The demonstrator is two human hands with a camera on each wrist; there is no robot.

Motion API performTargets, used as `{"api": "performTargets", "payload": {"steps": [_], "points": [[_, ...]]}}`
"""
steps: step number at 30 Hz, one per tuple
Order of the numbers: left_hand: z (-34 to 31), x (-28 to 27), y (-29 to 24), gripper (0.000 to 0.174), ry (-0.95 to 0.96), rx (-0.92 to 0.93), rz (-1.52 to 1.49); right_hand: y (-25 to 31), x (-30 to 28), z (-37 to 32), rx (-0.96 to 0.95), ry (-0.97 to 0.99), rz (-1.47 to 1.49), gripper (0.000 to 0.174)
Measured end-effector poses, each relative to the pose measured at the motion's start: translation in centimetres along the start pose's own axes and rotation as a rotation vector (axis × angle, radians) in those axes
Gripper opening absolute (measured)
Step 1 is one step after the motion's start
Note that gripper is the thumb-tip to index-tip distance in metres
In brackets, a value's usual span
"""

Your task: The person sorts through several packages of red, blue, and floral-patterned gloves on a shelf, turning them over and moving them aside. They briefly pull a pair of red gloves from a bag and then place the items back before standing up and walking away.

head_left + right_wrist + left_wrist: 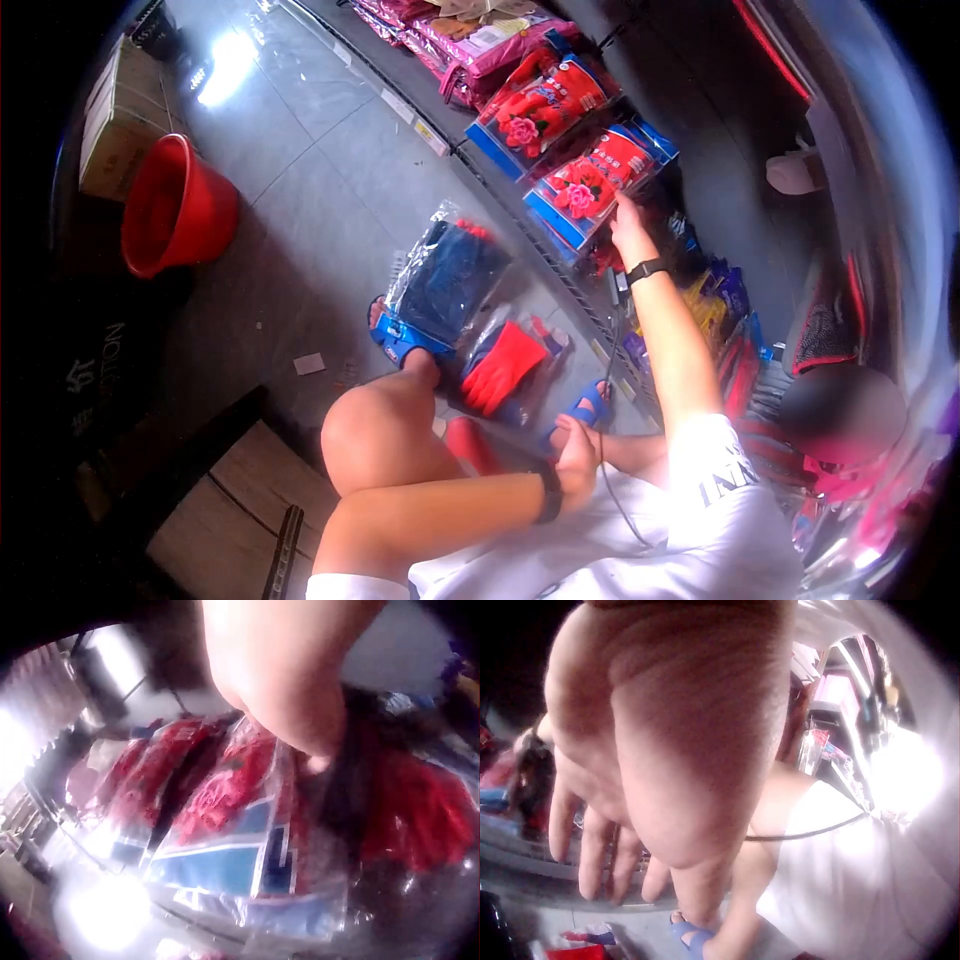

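My right hand [628, 228] reaches to the shelf and grips the side edge of a red, rose-printed packet [590, 188] with a blue border. In the right wrist view, a fingertip shows at that packet's [225, 802] edge, and the other fingers are hidden. A similar red packet [545, 112] lies beside it. My left hand [577, 455] hangs loosely by the legs, holding nothing; its fingers are relaxed in the left wrist view. On the floor by the feet lie red gloves [505, 368] in clear wrap and a dark item in a clear bag [450, 270].
A wire-edged shelf [430, 135] runs diagonally, with pink packages [490, 50] farther along and yellow and purple packets [715, 300] nearer. A red bucket [180, 205] and a cardboard box [125, 120] stand at left. A thin cable [612, 490] crosses the white shirt.
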State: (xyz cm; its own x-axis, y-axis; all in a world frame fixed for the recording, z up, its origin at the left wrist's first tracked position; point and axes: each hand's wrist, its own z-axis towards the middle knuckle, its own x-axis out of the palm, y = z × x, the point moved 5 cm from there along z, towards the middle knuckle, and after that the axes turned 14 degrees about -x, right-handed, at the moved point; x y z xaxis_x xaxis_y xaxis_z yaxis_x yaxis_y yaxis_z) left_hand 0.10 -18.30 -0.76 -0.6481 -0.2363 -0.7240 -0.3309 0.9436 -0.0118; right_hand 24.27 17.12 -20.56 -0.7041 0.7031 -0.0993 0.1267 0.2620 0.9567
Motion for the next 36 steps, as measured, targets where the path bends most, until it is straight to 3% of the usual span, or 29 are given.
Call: {"api": "performTargets", "payload": {"steps": [1, 4, 6, 8, 12, 13, 20, 24, 27, 30, 33, 36], "points": [[-0.2, -0.1, 0.2, 0.043, -0.021, 0.009, 0.009, 0.0, -0.5, -0.8, -0.089, -0.056, -0.119, 0.042], [-0.5, -0.3, 0.2, 0.042, -0.004, 0.104, 0.025, -1.0, -1.2, -3.5, 0.032, 0.176, -0.111, 0.022], [-0.4, -0.5, 0.0, 0.043, -0.002, 0.125, -0.043, -1.7, -1.9, -5.1, 0.056, 0.188, -0.049, 0.017], [0.7, 1.0, -1.1, 0.046, 0.005, -0.044, 0.086, -2.5, -2.2, -8.0, 0.120, 0.280, 0.024, 0.017], [3.1, 2.2, -3.1, 0.057, 0.177, -0.054, 0.057, -1.3, -1.4, -11.5, 0.344, 0.454, 0.097, 0.024], [2.6, 1.7, -2.5, 0.061, 0.284, 0.021, 0.105, -1.3, -1.4, -11.4, 0.335, 0.487, 0.078, 0.025], [0.1, 0.1, 0.0, 0.056, 0.264, -0.031, 0.107, -2.2, -1.9, -10.5, 0.200, 0.486, -0.032, 0.012], [0.1, 0.1, 0.0, 0.054, 0.300, 0.062, 0.117, -2.4, -3.0, -11.9, 0.208, 0.453, -0.082, 0.012], [0.5, -0.1, -0.2, 0.052, 0.300, -0.044, 0.036, -3.0, -3.8, -14.5, 0.256, 0.524, -0.060, 0.017], [-1.5, -0.9, 0.7, 0.046, 0.259, 0.015, 0.066, -5.8, -3.9, -17.8, 0.300, 0.637, -0.104, 0.020], [0.6, 1.2, -1.3, 0.039, 0.498, 0.007, 0.196, -12.6, -4.2, -20.8, 0.390, 0.759, -0.212, 0.019], [0.4, 2.2, -1.9, 0.034, 0.501, -0.018, 0.279, -14.4, -1.3, -24.9, 0.534, 0.826, -0.258, 0.019]]}}
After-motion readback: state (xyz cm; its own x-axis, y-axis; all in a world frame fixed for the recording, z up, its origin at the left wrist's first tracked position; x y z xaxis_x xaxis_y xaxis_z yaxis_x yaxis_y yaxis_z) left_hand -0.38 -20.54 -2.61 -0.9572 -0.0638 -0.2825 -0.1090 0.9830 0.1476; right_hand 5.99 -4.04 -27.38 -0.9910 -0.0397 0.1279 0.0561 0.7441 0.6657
